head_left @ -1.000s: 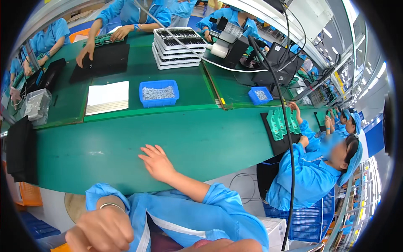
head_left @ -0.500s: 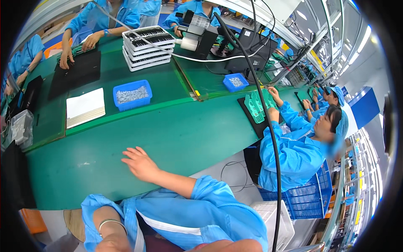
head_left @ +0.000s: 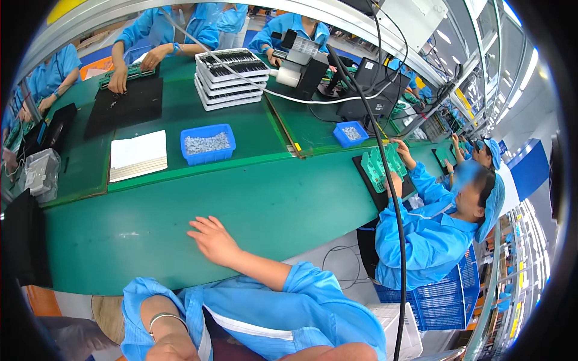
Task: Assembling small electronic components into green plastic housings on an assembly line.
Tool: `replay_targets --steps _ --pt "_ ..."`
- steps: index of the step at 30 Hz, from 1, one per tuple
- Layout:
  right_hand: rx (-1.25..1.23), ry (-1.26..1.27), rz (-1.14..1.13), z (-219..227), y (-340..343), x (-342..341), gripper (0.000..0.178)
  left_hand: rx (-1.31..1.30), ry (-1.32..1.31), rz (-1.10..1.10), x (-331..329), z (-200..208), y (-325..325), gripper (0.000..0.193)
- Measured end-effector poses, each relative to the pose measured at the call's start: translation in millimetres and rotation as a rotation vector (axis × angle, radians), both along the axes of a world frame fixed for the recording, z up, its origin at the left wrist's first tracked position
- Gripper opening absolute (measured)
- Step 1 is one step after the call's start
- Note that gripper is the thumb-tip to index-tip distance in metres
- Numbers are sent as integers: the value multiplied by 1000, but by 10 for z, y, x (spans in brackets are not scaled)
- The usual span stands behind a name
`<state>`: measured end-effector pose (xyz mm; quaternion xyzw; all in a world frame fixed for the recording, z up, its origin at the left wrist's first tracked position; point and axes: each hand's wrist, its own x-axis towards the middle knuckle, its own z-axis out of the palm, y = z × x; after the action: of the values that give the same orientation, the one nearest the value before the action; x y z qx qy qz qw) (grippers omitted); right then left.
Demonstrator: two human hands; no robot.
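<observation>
My right hand rests on the bare green tabletop, its fingers stretched out and a little spread, with nothing in it. Bent up at the lower edge is my left arm, with a bracelet round the wrist. Only part of my left hand shows there; its fingers are cut off from view. Beyond the right hand stands a blue bin of small pale parts. Some white sheets or cards lie to the left of that bin.
A stack of white trays holds dark parts. A smaller blue bin stands farther right. A co-worker at right handles green circuit boards; another works at a black mat. A black cable hangs across the view.
The view has shifted, so most things appear farther right. My right hand stays flat on the table and my left arm stays bent. The co-worker at right has moved their hands on the boards.
</observation>
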<state>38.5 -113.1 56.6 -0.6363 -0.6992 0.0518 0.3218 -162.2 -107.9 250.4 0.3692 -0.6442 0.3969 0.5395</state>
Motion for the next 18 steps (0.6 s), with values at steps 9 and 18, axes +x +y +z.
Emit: replay_targets --steps 9,18 --pt "-20 11 9 39 -14 -22 31 -14 15 -139 -401 -393 -14 18" --pt "1 11 7 29 -10 9 32 -44 50 -322 -867 -818 50 15"
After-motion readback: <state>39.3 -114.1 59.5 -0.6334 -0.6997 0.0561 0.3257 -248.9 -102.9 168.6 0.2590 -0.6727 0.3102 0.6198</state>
